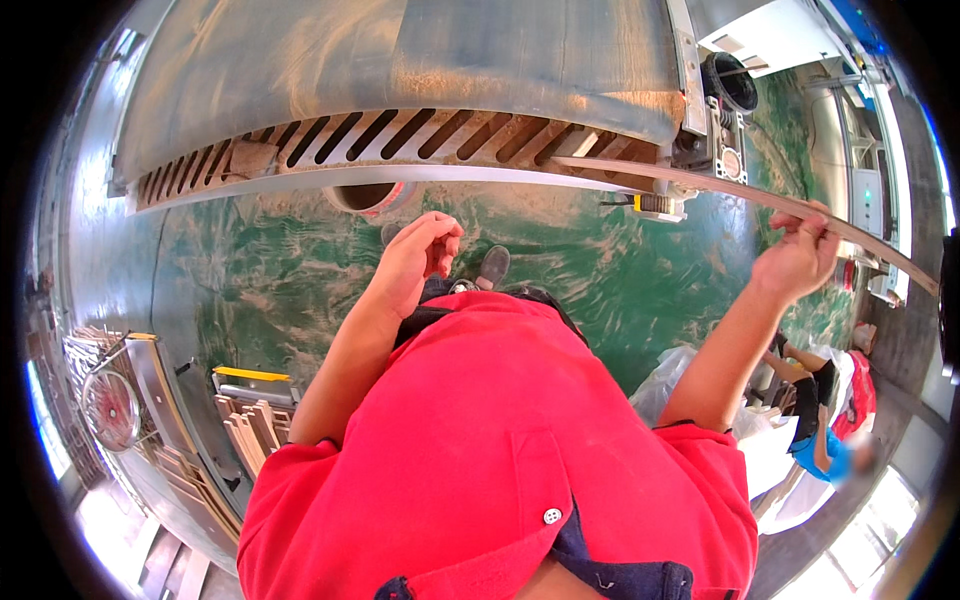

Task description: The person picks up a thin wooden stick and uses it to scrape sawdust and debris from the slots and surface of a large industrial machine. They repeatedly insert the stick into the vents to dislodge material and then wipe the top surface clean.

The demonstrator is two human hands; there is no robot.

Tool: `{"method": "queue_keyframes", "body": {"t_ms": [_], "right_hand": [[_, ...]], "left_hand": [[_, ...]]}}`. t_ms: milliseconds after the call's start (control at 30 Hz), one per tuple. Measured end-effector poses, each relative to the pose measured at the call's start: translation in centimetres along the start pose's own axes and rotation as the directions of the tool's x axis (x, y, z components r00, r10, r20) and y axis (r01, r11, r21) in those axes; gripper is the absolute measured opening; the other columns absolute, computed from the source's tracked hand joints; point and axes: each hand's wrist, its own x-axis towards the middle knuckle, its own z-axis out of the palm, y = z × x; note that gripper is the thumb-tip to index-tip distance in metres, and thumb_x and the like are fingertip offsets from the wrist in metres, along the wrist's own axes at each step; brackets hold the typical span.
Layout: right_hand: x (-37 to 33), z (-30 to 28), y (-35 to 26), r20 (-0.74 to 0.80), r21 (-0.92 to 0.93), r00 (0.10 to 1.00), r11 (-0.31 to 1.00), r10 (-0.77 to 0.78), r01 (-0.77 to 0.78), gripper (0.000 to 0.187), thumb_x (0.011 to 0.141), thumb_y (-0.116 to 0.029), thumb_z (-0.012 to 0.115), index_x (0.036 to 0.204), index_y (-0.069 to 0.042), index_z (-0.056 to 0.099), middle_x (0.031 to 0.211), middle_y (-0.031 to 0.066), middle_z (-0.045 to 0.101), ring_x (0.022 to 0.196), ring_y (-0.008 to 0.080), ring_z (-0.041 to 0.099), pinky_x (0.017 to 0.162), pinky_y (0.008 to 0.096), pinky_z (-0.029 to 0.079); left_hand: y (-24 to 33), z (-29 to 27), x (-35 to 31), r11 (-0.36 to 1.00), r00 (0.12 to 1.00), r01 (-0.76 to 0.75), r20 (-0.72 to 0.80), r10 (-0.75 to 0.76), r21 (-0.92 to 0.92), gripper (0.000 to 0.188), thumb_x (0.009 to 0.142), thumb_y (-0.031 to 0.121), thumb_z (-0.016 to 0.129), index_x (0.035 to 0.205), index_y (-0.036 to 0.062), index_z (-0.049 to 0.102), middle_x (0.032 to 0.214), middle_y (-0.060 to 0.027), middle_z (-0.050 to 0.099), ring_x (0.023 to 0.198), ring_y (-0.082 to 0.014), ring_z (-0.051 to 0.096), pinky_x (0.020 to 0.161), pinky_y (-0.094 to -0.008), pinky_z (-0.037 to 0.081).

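My right hand (797, 258) grips a long, thin wooden strip (700, 182) at the right, thumb and fingers closed round it. One end of the strip lies over the slotted metal edge (345, 138) of a machine, and the other reaches past my hand to the far right. Behind that edge is a wide grey conveyor belt (400, 60) dusted with sawdust. In front of my body, apart from the machine, hangs my left hand (425, 255). Its fingers are curled in, and nothing shows in them.
A tape measure (655, 205) sits at the machine's front edge. Sawdust streaks the green floor (560, 260). Lower left, a cart (255, 400) holds several wooden strips near a spoked wheel (110, 410). A person in a blue top (820, 452) is at the lower right, beside plastic wrapping (665, 385).
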Motion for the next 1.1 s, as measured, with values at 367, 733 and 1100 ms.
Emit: {"method": "queue_keyframes", "body": {"t_ms": [367,733,1100], "right_hand": [[-5.5,5.8,-2.2,0.141,-0.097,0.987,0.991,-0.079,0.094,0.011,0.097,-0.002,0.049,0.102,0.005,0.056,0.08,0.0102,0.063,0.06,0.0152,0.062,0.06,0.0256,0.049],[-5.9,15.3,-6.0,0.448,-0.353,0.88,0.874,-0.157,0.335,0.006,0.089,-0.006,0.063,0.092,0.0,0.063,0.072,0.0123,0.065,0.06,0.0268,0.063,0.06,0.0313,0.049],[-5.3,11.5,0.0,0.347,-0.137,0.933,0.989,0.1,-0.055,0.009,0.096,-0.002,0.051,0.1,0.001,0.058,0.076,0.0084,0.063,0.06,0.0151,0.062,0.06,0.0286,0.052]], "left_hand": [[-0.6,-1.4,-0.8,1.0,0.998,0.022,-0.06,-0.023,-0.014,0.017,0.096,0.021,0.051,0.09,0.0059,0.057,0.074,0.0,0.053,0.061,-0.0098,0.048,0.057,-0.0233,0.04],[-0.5,-2.1,-0.7,0.999,0.998,0.018,-0.063,-0.02,-0.028,0.018,0.096,0.022,0.051,0.089,0.0067,0.057,0.074,0.0001,0.052,0.062,-0.0099,0.046,0.059,-0.0243,0.039],[0.3,-3.2,-0.6,0.998,0.994,0.015,-0.108,-0.022,-0.067,0.016,0.095,0.021,0.051,0.088,0.0072,0.057,0.074,0.0005,0.052,0.062,-0.0088,0.048,0.058,-0.0231,0.04]]}}
